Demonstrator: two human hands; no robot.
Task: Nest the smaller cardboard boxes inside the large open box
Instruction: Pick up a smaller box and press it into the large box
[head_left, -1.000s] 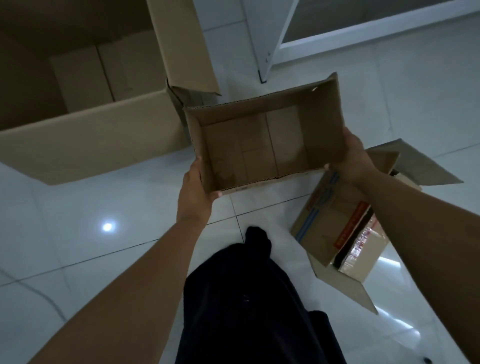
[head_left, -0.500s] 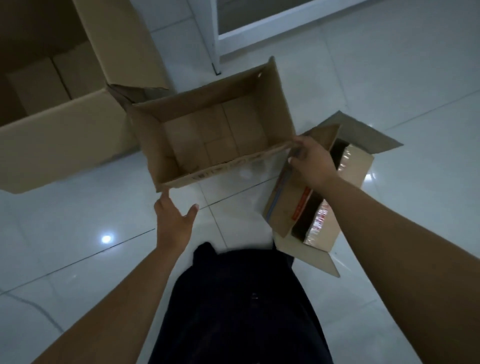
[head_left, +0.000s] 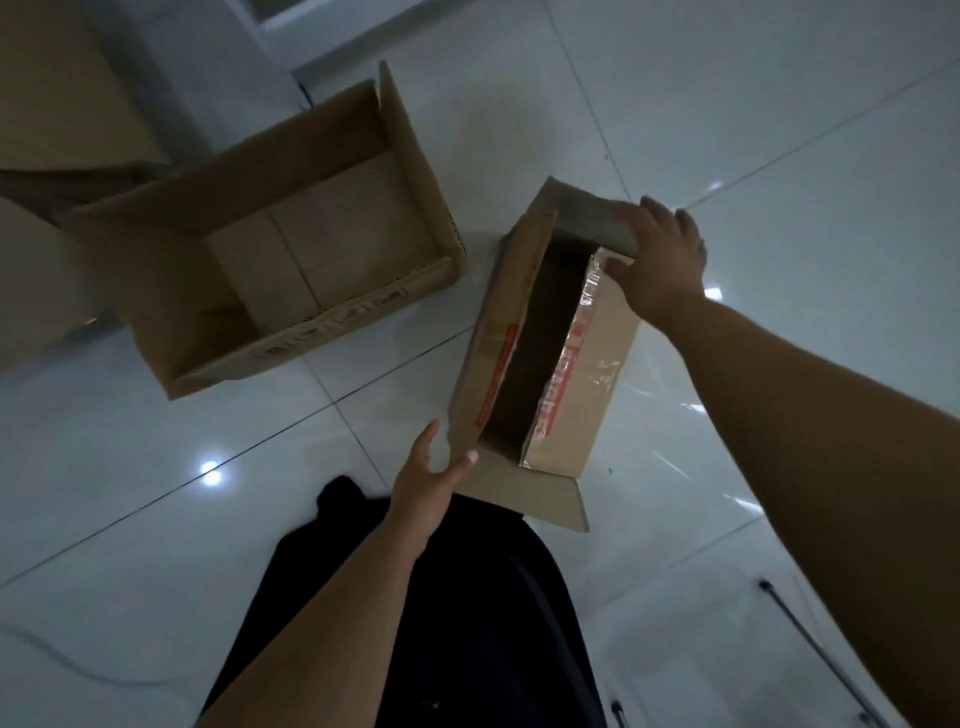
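A mid-sized open cardboard box (head_left: 260, 176) stands empty on the tiled floor, left of centre. Just behind and left of it, a wall of the large open box (head_left: 36, 291) shows at the frame edge. To the right lies a smaller box (head_left: 587, 395) with red print and shiny tape, its flaps up and its dark inside showing. My right hand (head_left: 660, 260) grips that box's far flap, fingers on top and thumb beneath. Fingers spread, my left hand (head_left: 423, 478) is at the near left flap with the thumb touching its edge.
The white tiled floor (head_left: 727, 130) is glossy with light reflections. My dark trousers (head_left: 457, 613) fill the bottom centre. A thin dark rod (head_left: 810, 644) lies at the bottom right and a pale cable (head_left: 52, 660) at the bottom left. A door frame (head_left: 291, 31) is at the top.
Both hands have let go of the mid-sized box, which now sits on the floor. My right hand moved right onto the small box's far flap; my left hand reached toward its near flap.
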